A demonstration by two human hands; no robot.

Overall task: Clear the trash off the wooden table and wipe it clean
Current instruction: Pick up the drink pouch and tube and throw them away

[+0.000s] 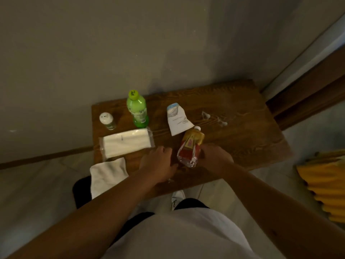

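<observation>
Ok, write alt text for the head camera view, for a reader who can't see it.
A person's right hand grips a crumpled plastic bottle on a wooden table, the left hand open beside it. Also on the table: a green bottle, a paper cup on its side, a tissue pack, a white cloth and a small shaker.

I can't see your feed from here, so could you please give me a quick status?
Right hand closed on crushed plastic bottle. Left hand open, empty, beside it. Paper cup and scraps still on wooden table.
</observation>
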